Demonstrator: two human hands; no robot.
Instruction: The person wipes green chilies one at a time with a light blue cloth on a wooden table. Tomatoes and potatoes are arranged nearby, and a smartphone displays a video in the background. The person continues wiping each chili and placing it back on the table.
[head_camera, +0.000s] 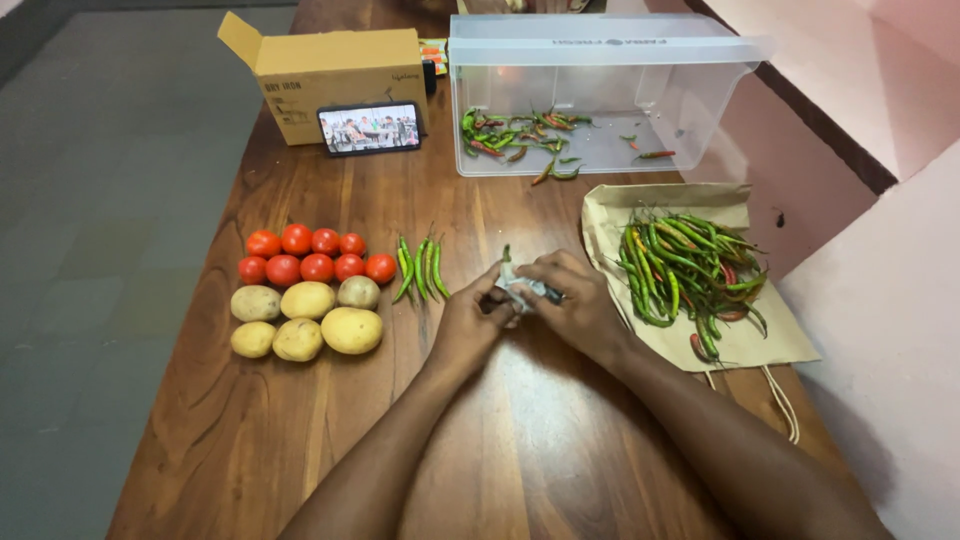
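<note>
My left hand (478, 312) and my right hand (572, 300) meet at the middle of the wooden table (300, 430). Between them they pinch a small white cloth or tissue (519, 286) wrapped around a green chilli (506, 254), whose tip sticks up above the fingers. Just left of my left hand lie several green chillies (420, 268) in a neat row. A pile of green and red chillies (688, 272) rests on a beige cloth bag (760, 340) to the right of my right hand.
Red tomatoes (315, 256) and potatoes (305, 317) are arranged at the left. A clear plastic bin (600, 95) lying on its side holds more chillies at the back. A phone (369, 128) leans on a cardboard box (330, 75). A pink wall borders the right.
</note>
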